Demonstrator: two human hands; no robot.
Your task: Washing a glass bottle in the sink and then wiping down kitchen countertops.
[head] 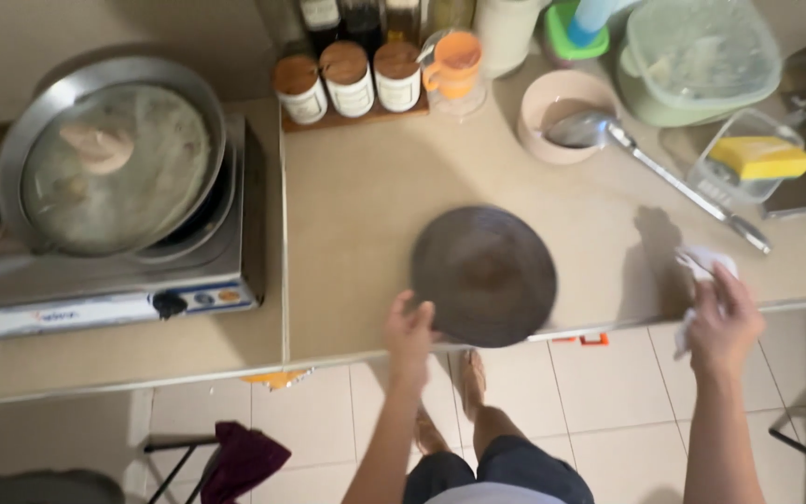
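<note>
The left hand curls its fingers over the near rim of a round, dark metal pan, gripping it at the front edge of the beige tiled counter. The right hand is closed around a crumpled white cloth, held just over the counter's edge, well apart from the pan. Both forearms reach up from below, the wrists nearly straight.

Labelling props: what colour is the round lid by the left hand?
Dark brown lid, left hand at its edge; head view.
</note>
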